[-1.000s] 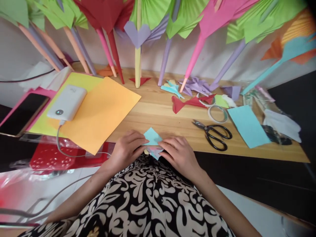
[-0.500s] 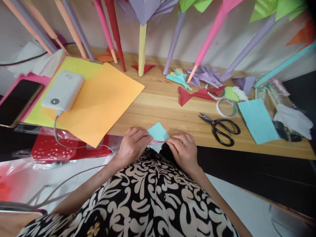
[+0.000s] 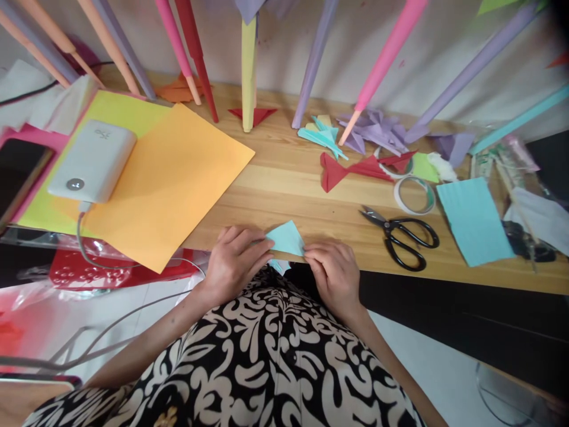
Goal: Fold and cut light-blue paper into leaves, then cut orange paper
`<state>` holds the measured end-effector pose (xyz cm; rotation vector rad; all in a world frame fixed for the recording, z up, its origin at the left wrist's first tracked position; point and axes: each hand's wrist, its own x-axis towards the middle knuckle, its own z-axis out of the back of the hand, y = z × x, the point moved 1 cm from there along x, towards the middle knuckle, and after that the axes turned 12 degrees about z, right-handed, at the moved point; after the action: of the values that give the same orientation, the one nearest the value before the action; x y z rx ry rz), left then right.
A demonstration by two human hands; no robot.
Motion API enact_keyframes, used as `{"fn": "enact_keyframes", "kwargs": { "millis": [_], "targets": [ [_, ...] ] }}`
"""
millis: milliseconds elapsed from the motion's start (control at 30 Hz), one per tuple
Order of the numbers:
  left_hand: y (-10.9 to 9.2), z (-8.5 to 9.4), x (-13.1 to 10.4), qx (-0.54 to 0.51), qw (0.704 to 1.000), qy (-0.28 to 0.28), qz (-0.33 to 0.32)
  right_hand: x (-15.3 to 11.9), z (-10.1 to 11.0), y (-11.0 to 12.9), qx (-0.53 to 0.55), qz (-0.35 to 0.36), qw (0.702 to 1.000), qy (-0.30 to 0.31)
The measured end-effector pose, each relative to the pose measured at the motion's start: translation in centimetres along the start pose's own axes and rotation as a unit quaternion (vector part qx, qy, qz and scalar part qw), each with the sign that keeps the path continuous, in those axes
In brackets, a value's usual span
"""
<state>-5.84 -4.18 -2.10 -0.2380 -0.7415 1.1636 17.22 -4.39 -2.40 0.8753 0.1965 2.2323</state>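
A small light-blue piece of paper point(image 3: 287, 238) lies at the front edge of the wooden table, one corner pointing away from me. My left hand point(image 3: 239, 259) pinches its left side with the fingertips. On the right corner, the fingers of my right hand point(image 3: 333, 268) are closed in the same way. Part of the paper's lower edge is hidden by my fingers. Below it, near my lap, another bit of light-blue paper point(image 3: 280, 266) shows. To the right of my right hand lie black-handled scissors point(image 3: 395, 234), their blades pointing left.
Orange paper point(image 3: 186, 178) with a white power bank point(image 3: 93, 161) lies left; a phone point(image 3: 22, 172) is beyond it. Tape rolls point(image 3: 415, 196), a blue paper sheet point(image 3: 475, 222) and red folded paper point(image 3: 355, 169) lie right. Rolled paper stems point(image 3: 313, 71) lean against the wall.
The view has shifted slightly. The paper between my hands now shows a flatter, more triangular outline, and my hands stay gripped at its two sides.
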Motion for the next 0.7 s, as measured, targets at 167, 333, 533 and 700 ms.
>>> {"fn": "enact_keyframes", "kwargs": {
  "millis": [167, 333, 533, 700],
  "targets": [
    [-0.3, -0.1, 0.6, 0.0, 1.0, 0.007, -0.012, 0.2, 0.0, -0.1, 0.014, -0.007, 1.0, -0.001],
    [-0.7, -0.2, 1.1, -0.015, 1.0, -0.002, -0.024, 0.2, 0.1, 0.0, 0.025, -0.007, 1.0, -0.009],
    [-0.7, -0.2, 1.1, -0.026, 0.999, 0.0, -0.032, 0.5, 0.4, 0.2, 0.007, 0.007, 1.0, 0.026],
    [-0.6, -0.4, 1.0, -0.022, 0.999, -0.002, -0.041, 1.2, 0.2, 0.3, -0.025, -0.001, 0.999, 0.048]
  ]
}}
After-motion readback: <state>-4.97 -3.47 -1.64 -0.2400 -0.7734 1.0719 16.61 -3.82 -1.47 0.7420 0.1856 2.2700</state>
